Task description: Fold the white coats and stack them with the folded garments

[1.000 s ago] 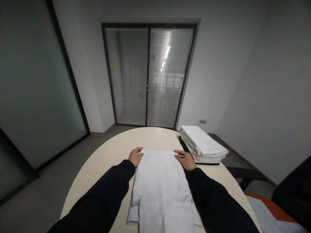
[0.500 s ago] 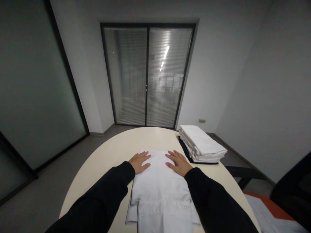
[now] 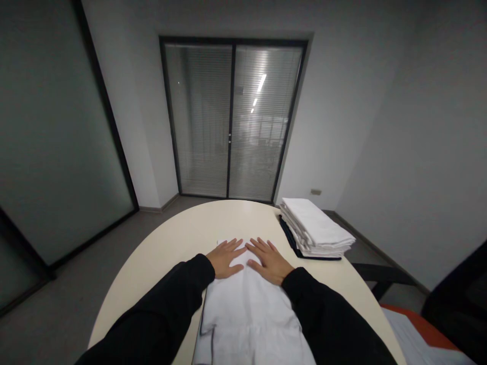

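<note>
Both hands, left point(image 3: 225, 258) and right point(image 3: 267, 260), now closer together, fingers flat, released, on white garment point(image 3: 247, 309).

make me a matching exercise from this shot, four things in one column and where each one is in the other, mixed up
Things:
1. left hand
2. right hand
3. stack of folded white cloths
4. sliding glass door

Places:
A. at the table's far right edge, on top of a dark item
B. flat on the far end of the white garment, left of its middle
C. in the back wall, beyond the table
D. flat on the far end of the white garment, right of its middle

Pairs: 1-B, 2-D, 3-A, 4-C
</note>
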The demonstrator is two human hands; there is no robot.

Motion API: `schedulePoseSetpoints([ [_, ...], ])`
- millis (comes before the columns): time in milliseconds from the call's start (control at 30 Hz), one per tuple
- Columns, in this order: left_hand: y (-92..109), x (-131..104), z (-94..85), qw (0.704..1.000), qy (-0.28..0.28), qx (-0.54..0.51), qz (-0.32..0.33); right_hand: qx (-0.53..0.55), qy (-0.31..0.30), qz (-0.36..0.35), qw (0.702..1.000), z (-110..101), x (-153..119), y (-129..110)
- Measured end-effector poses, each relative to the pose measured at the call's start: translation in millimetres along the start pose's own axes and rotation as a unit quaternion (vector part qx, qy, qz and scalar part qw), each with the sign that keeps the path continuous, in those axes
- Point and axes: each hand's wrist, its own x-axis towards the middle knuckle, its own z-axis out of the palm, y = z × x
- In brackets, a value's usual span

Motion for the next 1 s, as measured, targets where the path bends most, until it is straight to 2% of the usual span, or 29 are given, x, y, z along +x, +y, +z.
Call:
schedulePoseSetpoints([
  [133, -2.4, -0.7, 4.0, 1.0, -0.004, -0.006, -0.021, -0.005, -0.017, 0.032, 0.999, 5.7, 1.8, -2.9],
  [400, -4.6, 0.4, 5.2, 0.999, 0.013, -0.011, -0.035, -0.006, 0.01, 0.055, 0.998, 11.0, 11.2, -1.8],
  [667, -9.2, -0.6, 10.5, 0.996, 0.049, -0.051, -0.057, -0.023, 0.051, 0.165, 0.985, 22.7, 9.0, 16.7],
  [767, -4.4, -2.4, 6.7, 0.997, 0.047, -0.045, -0.05, -0.031, 0.069, 0.155, 0.985, 20.9, 3.5, 16.9],
  [900, -0.7, -4.4, 4.1, 0.997, 0.043, -0.065, 0.0, -0.019, 0.044, 0.141, 0.989, 18.7, -2.3, 18.3],
  [1000, -1.7, -3.3, 7.6, 0.995, 0.051, -0.08, -0.022, -0.017, 0.039, 0.166, 0.985, 18.5, -3.3, 18.8],
])
